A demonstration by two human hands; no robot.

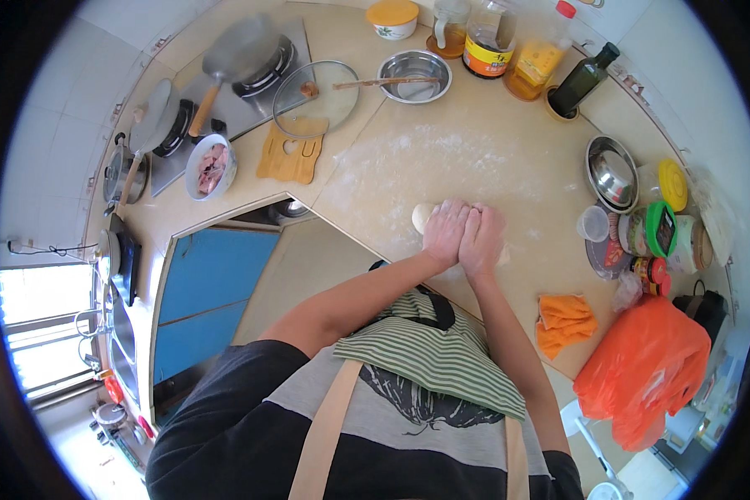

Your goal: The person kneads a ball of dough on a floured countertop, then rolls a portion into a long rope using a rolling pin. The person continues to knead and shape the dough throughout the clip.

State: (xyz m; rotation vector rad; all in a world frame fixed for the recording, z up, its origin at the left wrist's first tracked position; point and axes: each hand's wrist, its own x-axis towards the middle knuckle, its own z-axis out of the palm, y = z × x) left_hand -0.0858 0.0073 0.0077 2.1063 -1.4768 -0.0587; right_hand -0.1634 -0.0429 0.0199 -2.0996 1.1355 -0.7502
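A pale lump of dough (422, 217) lies on the floured beige countertop (375, 187), partly hidden under my hands. My left hand (447, 230) and my right hand (482, 236) press down side by side on it, touching each other. White flour is scattered over the counter beyond them. Further back stands a steel bowl (415, 94) with wooden chopsticks (387, 82) laid across it, their ends reaching over a glass lid (344, 112).
At the left are a wooden trivet (281, 164), a bowl of raw meat (212, 169) and a wok (240, 53) on the stove. Bottles line the back. Steel bowls (611, 172), jars, an orange cloth (564, 322) and a red plastic bag (647, 369) stand at the right.
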